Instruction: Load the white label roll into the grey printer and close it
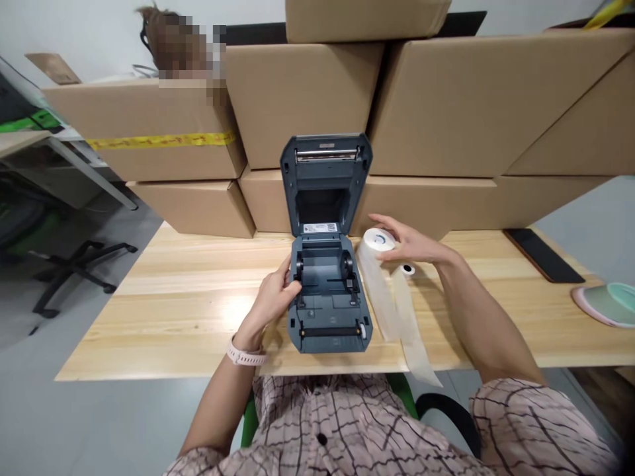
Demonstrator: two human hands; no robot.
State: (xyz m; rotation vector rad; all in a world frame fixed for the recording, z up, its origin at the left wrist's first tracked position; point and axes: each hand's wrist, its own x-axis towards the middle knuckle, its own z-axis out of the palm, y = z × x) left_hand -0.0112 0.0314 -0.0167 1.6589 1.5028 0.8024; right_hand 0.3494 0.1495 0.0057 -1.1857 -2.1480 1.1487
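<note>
A dark grey label printer (330, 304) stands on the wooden table with its lid (325, 185) raised, so the roll holders and black roller inside show. My left hand (272, 291) grips its left side, thumb over the rim and the other fingers mostly hidden behind the edge. To the printer's right, a white label roll (378, 240) stands on end with a pale strip (380, 297) trailing from it. Around that roll are the fingers and thumb of my right hand (407, 239). Just below this hand lies a small roll with a dark core (407, 269), its strip (417, 344) hanging past the table's front edge.
Stacked cardboard boxes (441, 106) wall off the back of the table (198, 324). A dark phone (543, 254) and a pale green object (612, 304) lie at the right. Behind the left boxes a person's head (171, 39) shows. An office chair base (79, 271) stands on the left floor.
</note>
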